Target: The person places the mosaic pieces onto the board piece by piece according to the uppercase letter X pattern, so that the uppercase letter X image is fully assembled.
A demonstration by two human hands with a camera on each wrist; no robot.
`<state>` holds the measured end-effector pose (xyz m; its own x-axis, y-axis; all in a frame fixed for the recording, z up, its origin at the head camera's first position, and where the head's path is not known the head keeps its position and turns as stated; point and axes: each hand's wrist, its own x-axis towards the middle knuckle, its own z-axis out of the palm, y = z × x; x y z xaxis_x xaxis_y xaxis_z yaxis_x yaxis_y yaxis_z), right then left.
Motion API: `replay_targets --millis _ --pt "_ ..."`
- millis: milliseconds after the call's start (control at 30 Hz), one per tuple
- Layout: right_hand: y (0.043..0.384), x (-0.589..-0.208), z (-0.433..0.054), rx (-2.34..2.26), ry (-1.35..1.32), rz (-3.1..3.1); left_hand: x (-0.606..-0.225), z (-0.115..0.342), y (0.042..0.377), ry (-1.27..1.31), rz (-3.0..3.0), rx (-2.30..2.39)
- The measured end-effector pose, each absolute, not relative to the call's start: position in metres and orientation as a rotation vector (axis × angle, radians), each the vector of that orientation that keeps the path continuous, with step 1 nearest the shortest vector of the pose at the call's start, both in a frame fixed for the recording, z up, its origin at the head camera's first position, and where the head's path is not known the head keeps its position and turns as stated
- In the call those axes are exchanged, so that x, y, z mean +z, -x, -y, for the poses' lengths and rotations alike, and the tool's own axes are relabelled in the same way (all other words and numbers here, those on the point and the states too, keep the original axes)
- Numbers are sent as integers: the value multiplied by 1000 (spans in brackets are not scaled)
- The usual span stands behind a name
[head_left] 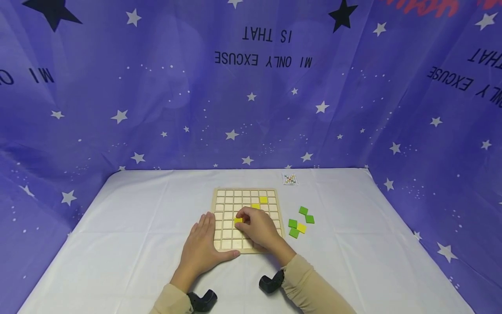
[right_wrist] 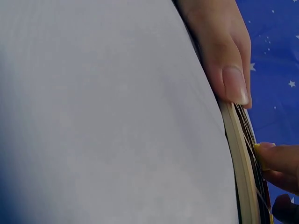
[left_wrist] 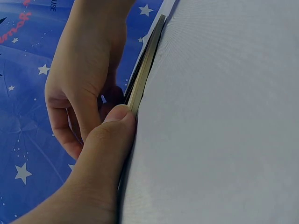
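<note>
A square wooden grid board [head_left: 227, 233] lies on the table. My left hand [head_left: 201, 248] rests along its left edge with straight fingers, the thumb reaching to the near edge; the left wrist view shows the thumb touching the wooden rim [left_wrist: 136, 95]. Above the grid's middle, my right hand [head_left: 260, 227] pinches a yellow square tile [head_left: 238, 220] between thumb and fingers. The right wrist view also catches this tile [right_wrist: 258, 151], just over the board. Toward the far right, a yellow tile [head_left: 263, 199] fills one cell, and another yellow tile [head_left: 256, 206] sits diagonally nearer, partly covered by my right hand.
Right of the board lie several loose green tiles [head_left: 303, 210] and one loose yellow tile [head_left: 301, 228]. A small card with a coloured grid pattern [head_left: 290, 179] lies near the table's far edge. White cloth covers the table [head_left: 129, 218]; a purple star-printed curtain [head_left: 188, 109] stands behind.
</note>
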<state>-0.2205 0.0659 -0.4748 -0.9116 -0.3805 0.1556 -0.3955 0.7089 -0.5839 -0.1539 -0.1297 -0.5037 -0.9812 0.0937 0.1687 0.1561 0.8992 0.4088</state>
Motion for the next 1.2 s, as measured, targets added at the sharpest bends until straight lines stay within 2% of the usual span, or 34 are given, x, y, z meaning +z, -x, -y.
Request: replay_targets --millis 733,900,1200 --pt "211 -468 -72 756 -766 2869 -504 129 154 193 2931 -632" --pt "213 -461 -96 817 -694 2886 -504 128 154 188 2934 -652" --pt "217 -451 -169 808 -479 3019 -505 129 155 200 2924 -664"
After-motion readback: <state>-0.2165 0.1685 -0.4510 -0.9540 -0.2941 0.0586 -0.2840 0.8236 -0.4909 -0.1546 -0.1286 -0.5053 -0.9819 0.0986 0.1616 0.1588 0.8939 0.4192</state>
